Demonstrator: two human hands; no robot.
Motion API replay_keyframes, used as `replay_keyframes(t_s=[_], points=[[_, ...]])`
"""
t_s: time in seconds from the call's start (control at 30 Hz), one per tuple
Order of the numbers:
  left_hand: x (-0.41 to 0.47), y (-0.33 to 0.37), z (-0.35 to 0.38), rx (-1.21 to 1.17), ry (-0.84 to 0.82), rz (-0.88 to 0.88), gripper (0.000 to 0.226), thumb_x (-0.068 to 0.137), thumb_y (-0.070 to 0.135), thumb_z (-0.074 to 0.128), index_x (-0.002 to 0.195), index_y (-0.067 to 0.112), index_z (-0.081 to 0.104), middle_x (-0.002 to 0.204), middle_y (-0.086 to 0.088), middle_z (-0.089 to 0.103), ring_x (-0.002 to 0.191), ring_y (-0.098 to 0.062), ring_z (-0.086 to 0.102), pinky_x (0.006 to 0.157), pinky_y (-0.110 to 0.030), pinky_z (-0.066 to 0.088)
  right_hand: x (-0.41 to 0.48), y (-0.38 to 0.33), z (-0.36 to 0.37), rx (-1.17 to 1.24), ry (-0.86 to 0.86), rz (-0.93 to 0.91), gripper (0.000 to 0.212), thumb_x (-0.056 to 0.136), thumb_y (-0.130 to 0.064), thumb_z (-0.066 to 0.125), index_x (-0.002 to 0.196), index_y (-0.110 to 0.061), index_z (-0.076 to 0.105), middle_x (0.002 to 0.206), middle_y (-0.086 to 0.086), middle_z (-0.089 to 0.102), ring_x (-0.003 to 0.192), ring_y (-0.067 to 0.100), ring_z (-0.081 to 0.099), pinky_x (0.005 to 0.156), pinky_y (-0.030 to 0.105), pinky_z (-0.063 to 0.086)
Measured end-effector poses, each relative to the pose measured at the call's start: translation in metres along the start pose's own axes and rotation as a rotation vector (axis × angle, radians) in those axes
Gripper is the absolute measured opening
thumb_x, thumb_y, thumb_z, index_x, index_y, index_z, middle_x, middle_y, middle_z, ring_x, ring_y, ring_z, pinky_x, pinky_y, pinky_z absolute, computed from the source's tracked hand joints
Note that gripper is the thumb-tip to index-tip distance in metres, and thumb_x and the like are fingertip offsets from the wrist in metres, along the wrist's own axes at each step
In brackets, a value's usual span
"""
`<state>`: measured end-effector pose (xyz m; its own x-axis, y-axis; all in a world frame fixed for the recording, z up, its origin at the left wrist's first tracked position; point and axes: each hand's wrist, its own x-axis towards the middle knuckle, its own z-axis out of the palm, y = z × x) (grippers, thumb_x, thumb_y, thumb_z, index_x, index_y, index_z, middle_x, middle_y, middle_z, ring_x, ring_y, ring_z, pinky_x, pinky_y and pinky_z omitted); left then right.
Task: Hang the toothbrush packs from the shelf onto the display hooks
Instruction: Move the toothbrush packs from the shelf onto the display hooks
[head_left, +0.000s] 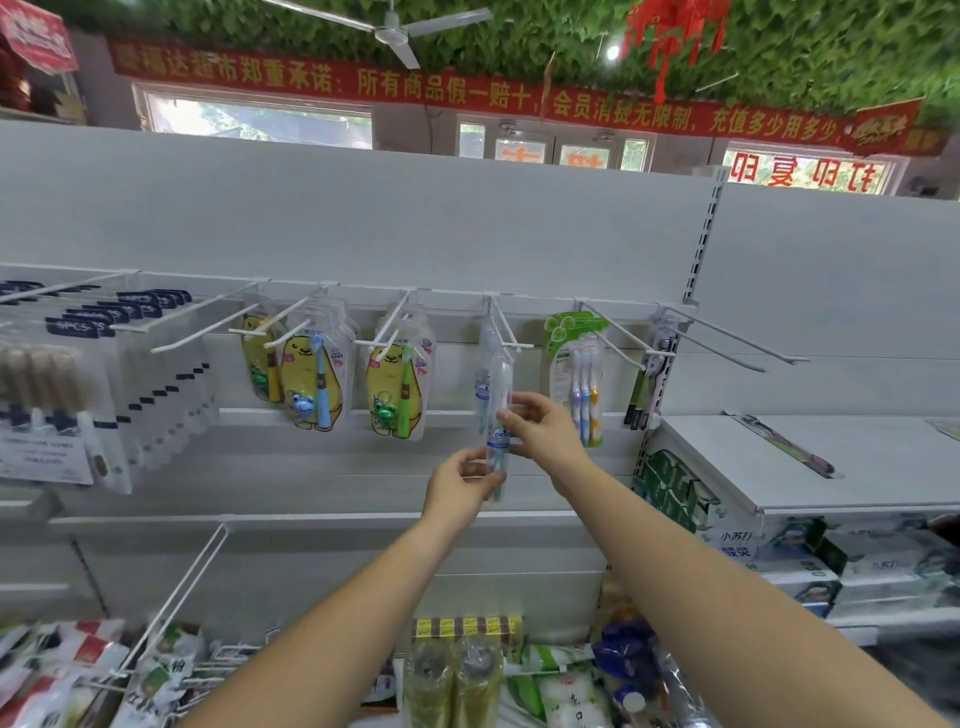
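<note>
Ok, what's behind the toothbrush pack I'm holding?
A second clear toothbrush pack, hanging from the white hook. Its top and left side show; the held toothbrush pack covers the rest.

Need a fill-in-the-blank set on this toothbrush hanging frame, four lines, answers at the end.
1. The clear toothbrush pack is held by ___ hands.
2. The left hand grips the pack's ___ end; the right hand holds it higher up.
3. The yellow cartoon packs hang to the ___ of the held pack.
4. A loose pack lies on the white shelf to its ___.
Missing words: both; lower; left; right.
</note>
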<state>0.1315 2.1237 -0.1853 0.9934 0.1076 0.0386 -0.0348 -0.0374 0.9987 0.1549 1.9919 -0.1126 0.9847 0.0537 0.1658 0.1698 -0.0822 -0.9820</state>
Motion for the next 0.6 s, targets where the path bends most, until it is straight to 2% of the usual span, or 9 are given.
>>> replay_keyframes(t_s=[0.07,0.2,0.3,0.4,0.47,0.53,0.6], points=[[0.013,0.002,0.001,0.003,0.0,-0.013,0.04,0.089,0.009,0.077,0.126,0.011,0.064,0.105,-0.003,0.068,0.101,-0.024,0.068,0.094,-0.043,0.059,0.014,-0.001,0.002,-0.046,0.017,0.003,0.029,0.096,-0.006,0.066,0.125,-0.005,0.061,0.109,0.017,0.069,0.1,0.03,0.071,0.08,0.04,0.063],[0.039,0.002,0.003,0.0,-0.014,-0.025,0.037,0.09,0.009,0.075,0.125,0.009,0.063,0.102,-0.004,0.067,0.096,-0.022,0.066,0.088,-0.039,0.059,0.041,-0.004,0.005,-0.093,0.024,0.026,0.03,0.096,-0.008,0.066,0.125,-0.012,0.059,0.108,0.013,0.067,0.101,0.028,0.07,0.083,0.045,0.062],[0.058,0.003,0.004,0.019,-0.02,-0.042,0.032,0.091,0.012,0.075,0.122,0.013,0.064,0.107,-0.006,0.069,0.1,-0.023,0.066,0.088,-0.038,0.059,0.06,-0.002,0.007,-0.116,0.042,0.024,0.034,0.095,-0.007,0.066,0.126,-0.018,0.058,0.098,0.01,0.065,0.097,0.027,0.069,0.083,0.047,0.062],[0.076,0.0,0.007,0.018,0.019,-0.068,0.025,0.092,0.013,0.074,0.115,0.015,0.065,0.105,-0.004,0.069,0.099,-0.022,0.067,0.092,-0.042,0.059,0.077,0.005,0.009,-0.094,0.059,0.015,0.028,0.094,-0.004,0.066,0.113,-0.023,0.059,0.086,0.007,0.065,0.088,0.029,0.069,0.081,0.053,0.061],[0.085,-0.004,0.01,0.016,0.032,-0.074,0.024,0.091,0.013,0.074,0.114,0.016,0.065,0.104,-0.002,0.069,0.099,-0.021,0.066,0.092,-0.041,0.059,0.085,0.008,0.01,-0.091,0.068,0.024,0.028,0.094,-0.003,0.065,0.102,-0.03,0.059,0.085,0.006,0.065,0.085,0.027,0.07,0.081,0.051,0.062],[0.092,-0.008,0.011,0.008,0.033,-0.068,0.026,0.091,0.013,0.075,0.116,0.014,0.067,0.106,-0.004,0.07,0.101,-0.022,0.067,0.092,-0.042,0.059,0.091,0.011,0.01,-0.103,0.079,0.025,0.029,0.095,-0.003,0.064,0.095,-0.031,0.058,0.085,0.006,0.064,0.087,0.027,0.07,0.082,0.051,0.061],[0.099,-0.01,0.011,0.006,0.029,-0.063,0.024,0.091,0.013,0.075,0.113,0.015,0.067,0.107,-0.006,0.071,0.103,-0.024,0.067,0.093,-0.043,0.058,0.097,0.013,0.011,-0.102,0.082,0.024,0.024,0.094,-0.003,0.065,0.1,-0.026,0.06,0.085,0.006,0.062,0.095,0.034,0.07,0.083,0.053,0.061]])
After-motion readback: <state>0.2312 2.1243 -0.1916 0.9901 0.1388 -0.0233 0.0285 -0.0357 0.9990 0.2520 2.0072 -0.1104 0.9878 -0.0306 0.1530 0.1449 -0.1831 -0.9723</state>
